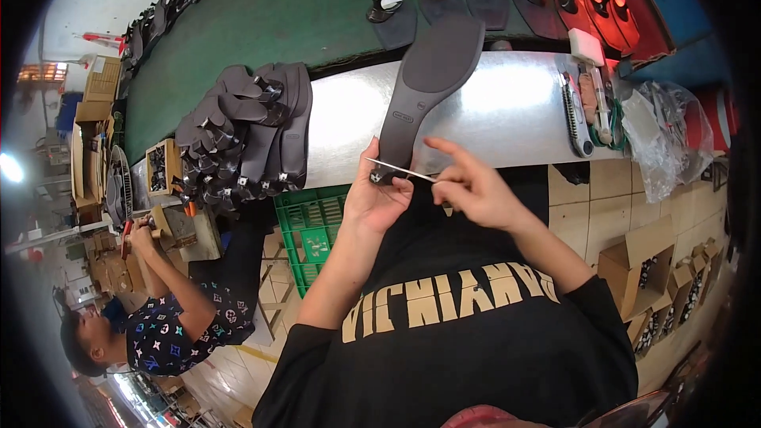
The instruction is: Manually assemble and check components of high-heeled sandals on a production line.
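Observation:
My left hand [377, 198] pinches one end of a dark brown sandal sole [406, 115], its fingers and thumb around the narrow end. The sole's wide end points away from me, over the metal ledge. My right hand [474, 190] grips a thin, pale, straight tool [404, 170], index finger stretched out above it. That tool lies across the sole's narrow end, its far tip by my left fingers. I cannot make out its exact kind. A small shiny fitting shows at the sole's end, between my left fingers.
Stacked dark sandals [246, 131] lie left on the metal ledge [345, 123]. A green conveyor belt [317, 24] carries sandals [388, 8], some under red light. A utility knife [577, 123] and plastic bag [666, 135] lie right. Left are a green crate [311, 242] and a co-worker [170, 317].

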A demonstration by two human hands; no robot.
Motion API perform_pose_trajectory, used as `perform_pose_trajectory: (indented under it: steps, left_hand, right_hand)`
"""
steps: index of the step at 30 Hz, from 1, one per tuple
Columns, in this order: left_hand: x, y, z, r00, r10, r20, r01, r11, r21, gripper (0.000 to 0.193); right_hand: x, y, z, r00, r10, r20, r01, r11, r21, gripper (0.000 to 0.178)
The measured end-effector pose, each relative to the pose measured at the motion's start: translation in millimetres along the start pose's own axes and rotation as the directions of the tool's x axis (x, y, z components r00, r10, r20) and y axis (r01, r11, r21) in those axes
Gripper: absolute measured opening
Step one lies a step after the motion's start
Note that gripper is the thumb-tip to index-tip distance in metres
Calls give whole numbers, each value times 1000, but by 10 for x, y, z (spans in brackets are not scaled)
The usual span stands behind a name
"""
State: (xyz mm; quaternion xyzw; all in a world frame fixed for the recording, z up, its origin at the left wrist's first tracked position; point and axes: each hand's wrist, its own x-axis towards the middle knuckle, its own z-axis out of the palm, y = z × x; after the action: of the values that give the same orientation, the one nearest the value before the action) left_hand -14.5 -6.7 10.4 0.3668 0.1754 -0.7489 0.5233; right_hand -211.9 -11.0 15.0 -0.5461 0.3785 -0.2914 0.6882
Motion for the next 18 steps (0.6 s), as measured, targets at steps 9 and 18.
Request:
perform_pose_trajectory:
  steps: [9, 18]
  left_hand:
    - [59, -159, -84, 999, 26, 32, -28, 998, 48, 24]
    - [0, -212, -65, 712, 690, 128, -671, 617, 411, 59]
  right_hand:
    - [81, 265, 189, 972, -182, -150, 174, 982, -68, 40]
    - [-25, 63, 199, 921, 231, 315, -347, 854, 389, 68]
